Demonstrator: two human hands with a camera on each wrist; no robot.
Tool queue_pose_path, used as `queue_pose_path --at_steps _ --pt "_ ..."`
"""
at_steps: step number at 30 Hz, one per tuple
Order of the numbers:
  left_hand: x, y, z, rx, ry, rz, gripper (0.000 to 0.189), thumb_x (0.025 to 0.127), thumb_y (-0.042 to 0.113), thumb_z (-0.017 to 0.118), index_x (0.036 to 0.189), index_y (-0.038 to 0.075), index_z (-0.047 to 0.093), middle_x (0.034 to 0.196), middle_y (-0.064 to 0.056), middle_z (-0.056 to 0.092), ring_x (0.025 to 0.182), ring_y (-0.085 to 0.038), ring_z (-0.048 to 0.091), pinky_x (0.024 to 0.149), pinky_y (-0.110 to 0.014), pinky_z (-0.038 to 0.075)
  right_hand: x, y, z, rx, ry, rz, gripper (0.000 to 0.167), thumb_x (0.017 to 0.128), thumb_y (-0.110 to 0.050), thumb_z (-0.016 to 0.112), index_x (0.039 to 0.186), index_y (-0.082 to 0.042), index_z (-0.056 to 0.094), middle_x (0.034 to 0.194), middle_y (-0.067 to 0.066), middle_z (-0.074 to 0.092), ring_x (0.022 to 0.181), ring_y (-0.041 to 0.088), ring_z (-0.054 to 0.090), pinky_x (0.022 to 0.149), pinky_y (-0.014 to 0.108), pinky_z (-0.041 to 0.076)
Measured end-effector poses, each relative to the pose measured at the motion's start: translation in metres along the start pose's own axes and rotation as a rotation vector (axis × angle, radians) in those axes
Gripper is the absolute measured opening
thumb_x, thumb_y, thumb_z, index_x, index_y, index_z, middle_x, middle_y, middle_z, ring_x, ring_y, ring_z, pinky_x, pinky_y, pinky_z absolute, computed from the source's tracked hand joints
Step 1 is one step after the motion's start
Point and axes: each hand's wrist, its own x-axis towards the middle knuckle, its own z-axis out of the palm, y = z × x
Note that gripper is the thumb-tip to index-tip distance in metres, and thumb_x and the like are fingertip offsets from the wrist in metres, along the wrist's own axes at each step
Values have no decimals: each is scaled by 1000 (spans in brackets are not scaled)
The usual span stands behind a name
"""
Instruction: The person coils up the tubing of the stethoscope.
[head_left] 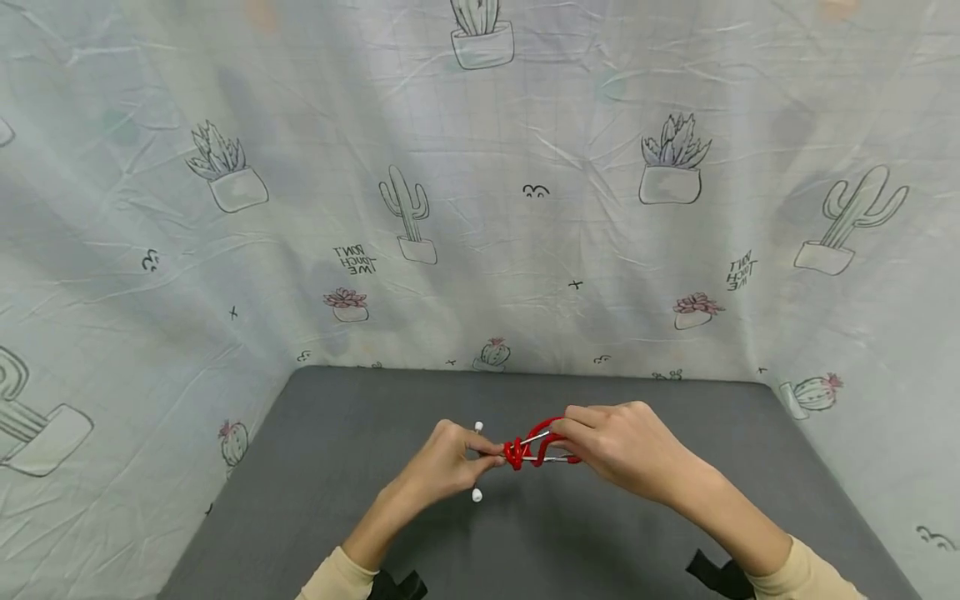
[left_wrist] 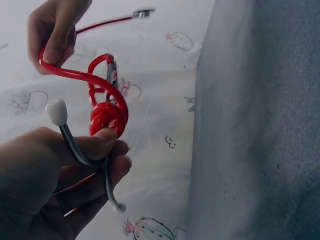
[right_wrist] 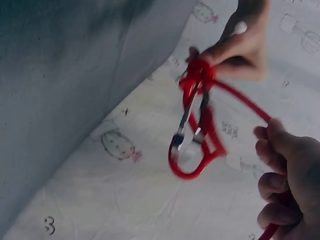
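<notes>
A stethoscope with red tubing (head_left: 516,452) hangs above the table between both hands, its tubing wound in coils around its metal ear tubes (right_wrist: 186,120). My left hand (head_left: 450,462) pinches it by the coils between thumb and fingers. Two white ear tips (head_left: 477,495) stick out on either side of that hand. Fingers of my right hand (head_left: 618,442) grip a free length of the red tubing (right_wrist: 245,99), drawn away from the coils. Beyond the right hand, in the left wrist view, the metal chest piece (left_wrist: 144,13) dangles at the tubing's end.
Below the hands spreads a grey table (head_left: 360,408). A pale curtain (head_left: 480,250) printed with cacti and potted plants surrounds it at the back and sides. Black straps (head_left: 720,573) show at both wrists near the front.
</notes>
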Motion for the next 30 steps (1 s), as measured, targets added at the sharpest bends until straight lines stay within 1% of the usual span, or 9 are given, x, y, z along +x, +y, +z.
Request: queue_pose_path --at_steps 3,5,7,10,14,17,21,24,30 --pt "1 4 -1 11 -63 47 12 93 5 85 105 3 87 97 -11 86 52 15 40 48 -10 27 2 12 2 11 2 -44 24 82 -26 95 98 -22 77 76 -14 61 56 -4 47 49 7 32" --pt "1 6 -2 12 -103 91 12 94 6 84 105 5 88 97 -8 86 61 13 57 50 -9 35 2 20 4 39 11 -63 18 88 -29 91 99 -23 78 77 -15 63 59 -4 51 51 8 35" --pt "2 8 -3 8 -139 151 12 94 6 84 105 5 88 97 -7 86 71 8 70 54 -8 44 2 27 5 100 17 -64 14 94 -34 86 99 -24 78 78 -16 64 61 -5 53 53 6 38" --pt "3 11 -3 -11 -193 238 12 94 5 84 105 4 88 97 -6 86 81 -1 79 63 -8 54 2 35 9 228 18 -53 12 101 -38 77 99 -26 77 80 -17 65 62 -7 51 57 3 36" --pt "6 16 -4 -44 -226 310 13 92 4 85 105 3 87 96 -7 86 86 -4 81 71 -7 57 0 41 15 393 -16 -25 6 101 -33 77 103 -27 78 85 -19 68 62 -9 47 60 0 32" --pt "5 20 -5 -58 -206 334 13 92 4 86 105 2 87 95 -6 86 88 -4 81 76 -8 58 -3 43 19 484 -54 11 7 100 -25 79 106 -26 78 88 -17 69 63 -9 47 60 0 33" --pt "4 27 -7 -133 -174 278 13 90 3 88 102 3 88 94 -7 86 92 -9 83 87 -16 62 -7 44 24 585 -109 82 9 103 -18 75 111 -22 78 95 -13 74 68 -9 52 63 3 40" --pt "4 31 -9 -197 -151 242 13 88 2 88 101 2 88 94 -8 86 94 -14 83 92 -22 64 -6 43 26 616 -118 108 12 105 -16 73 114 -21 78 100 -11 77 72 -7 57 64 5 44" --pt "6 28 -11 -259 -62 349 13 90 -2 86 102 -3 86 95 -12 86 93 -21 84 89 -29 67 -2 41 33 655 -67 96 18 103 -9 73 117 -18 77 95 -7 77 73 -2 61 66 8 48"
